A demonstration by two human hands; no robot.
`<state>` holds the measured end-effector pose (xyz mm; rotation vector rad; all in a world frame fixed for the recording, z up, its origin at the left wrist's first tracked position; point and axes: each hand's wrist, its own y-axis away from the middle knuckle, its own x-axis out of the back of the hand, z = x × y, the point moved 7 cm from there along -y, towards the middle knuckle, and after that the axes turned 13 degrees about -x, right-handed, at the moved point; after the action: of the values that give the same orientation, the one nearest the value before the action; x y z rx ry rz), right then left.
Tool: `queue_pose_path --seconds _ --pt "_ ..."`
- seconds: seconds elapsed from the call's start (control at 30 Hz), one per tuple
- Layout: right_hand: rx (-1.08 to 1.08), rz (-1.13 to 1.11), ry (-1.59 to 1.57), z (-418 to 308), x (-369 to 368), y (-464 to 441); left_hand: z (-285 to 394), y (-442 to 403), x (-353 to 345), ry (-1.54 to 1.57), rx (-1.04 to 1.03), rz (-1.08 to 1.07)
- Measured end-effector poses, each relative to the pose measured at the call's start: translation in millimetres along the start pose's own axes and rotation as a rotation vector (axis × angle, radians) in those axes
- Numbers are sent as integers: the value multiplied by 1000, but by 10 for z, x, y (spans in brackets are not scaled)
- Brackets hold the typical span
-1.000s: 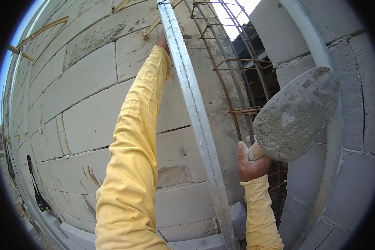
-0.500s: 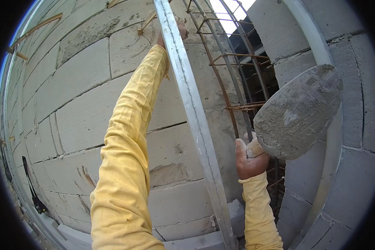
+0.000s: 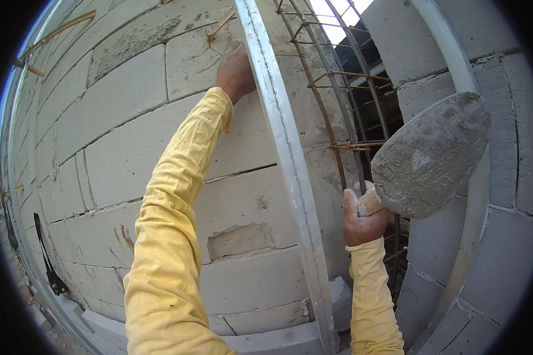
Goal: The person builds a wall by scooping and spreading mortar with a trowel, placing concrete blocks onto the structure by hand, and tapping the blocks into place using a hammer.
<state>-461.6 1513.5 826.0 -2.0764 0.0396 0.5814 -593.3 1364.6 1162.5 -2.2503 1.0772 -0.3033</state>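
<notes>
My left hand (image 3: 236, 72) is at the left edge of the upright metal profile (image 3: 284, 136), against the block wall (image 3: 124, 148); its fingertips are hidden behind the profile. Lower right, my right hand (image 3: 364, 219) is closed round the handle of a trowel (image 3: 432, 155). The trowel's broad blade, coated with grey mortar, points up and to the right. Just beside this hand stand the steel bars of a rebar cage (image 3: 350, 112).
A second pale profile (image 3: 477, 177) runs along the block wall on the right (image 3: 497, 260). Wooden sticks (image 3: 59, 36) jut out at the upper left. A black strap-like object (image 3: 48, 260) hangs at the lower left. Blocks lie along the wall's foot.
My left hand has come down along the profile and now shows at its left side. My right hand, still with the trowel, is slightly further right and higher in view.
</notes>
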Motion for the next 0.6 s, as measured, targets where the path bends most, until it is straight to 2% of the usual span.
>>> queue_pose_path --seconds 0.07,0.13,0.17,0.27,0.33,0.43,0.6 --pt "-38 -20 -27 30 -14 0 37 117 91 -105 -1 -23" --pt "-54 -32 -53 47 -31 1 91 241 286 -122 -10 111" --pt "-62 -7 -97 23 -35 7 57 296 347 -203 -25 108" --pt "-105 -57 -78 -5 -38 -12 -213 425 365 3 156 -108" --pt "-110 -80 -44 -39 -31 -14 -223 460 310 56 145 -94" --pt "-177 8 -128 -115 -29 22 -142 411 213 94 217 -120" --pt "-107 49 -92 -21 -24 7 -343 353 276 155 356 -43"
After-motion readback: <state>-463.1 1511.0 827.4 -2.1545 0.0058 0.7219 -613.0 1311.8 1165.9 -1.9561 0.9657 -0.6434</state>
